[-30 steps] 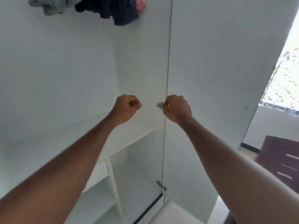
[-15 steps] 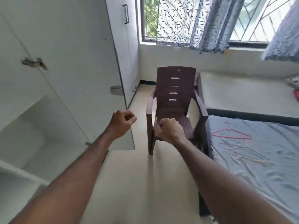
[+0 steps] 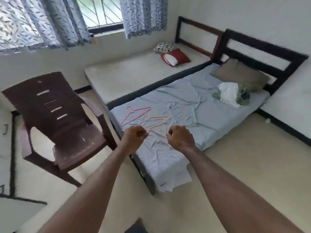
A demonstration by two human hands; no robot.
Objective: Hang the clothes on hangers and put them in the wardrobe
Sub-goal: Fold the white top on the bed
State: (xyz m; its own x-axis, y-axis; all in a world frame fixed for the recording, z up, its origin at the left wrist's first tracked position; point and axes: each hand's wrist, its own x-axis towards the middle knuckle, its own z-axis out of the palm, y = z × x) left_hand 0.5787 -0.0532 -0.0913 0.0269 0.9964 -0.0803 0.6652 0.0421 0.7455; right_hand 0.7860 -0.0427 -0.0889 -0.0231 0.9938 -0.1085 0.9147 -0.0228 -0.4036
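Both arms reach forward from the bottom of the frame toward its centre. The left hand is clenched into a fist, its fingers curled tight against the palm with nothing in them. The right hand is balled up the same way and holds nothing; the two fists hover apart above the near end of the bed.

Just above the fists in the frame, two thin wire-shaped hangers lie flat on the wrinkled pale blue sheet: a pink hanger and, overlapping it lower right, a peach hanger. Toward the upper right, near a dull brown pillow, sits a crumpled pile of clothes, white cloth over green and dark pieces.

At the left of the frame stands a dark brown moulded plastic chair with slots in its back and a scuffed seat. Patterned blue curtains hang at the upper left.
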